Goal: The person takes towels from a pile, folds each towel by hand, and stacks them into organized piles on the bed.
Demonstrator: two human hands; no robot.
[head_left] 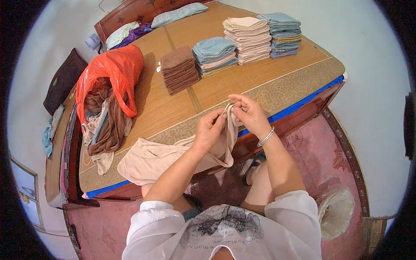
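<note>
A beige towel (154, 159) hangs from both my hands at the bed's near edge, its loose end spread to the left over the mat and the edge. My left hand (210, 128) pinches the towel's raised edge between thumb and fingers. Close beside it, my right hand (249, 113) pinches the same edge, with a bracelet on that wrist. Beyond my hands stand folded towels in stacks: a brown stack (180, 71), a shorter blue and beige stack (215, 54), a tall beige stack (247, 41) and a blue-grey stack (281, 37).
A red plastic bag (130, 65) lies open on the left of the bed, brown and pale towels (115, 125) spilling out. A checked pillow (179, 14) and folded cloths (122, 34) lie near the headboard (134, 12). On the floor at the right stands a bag-lined bin (336, 214).
</note>
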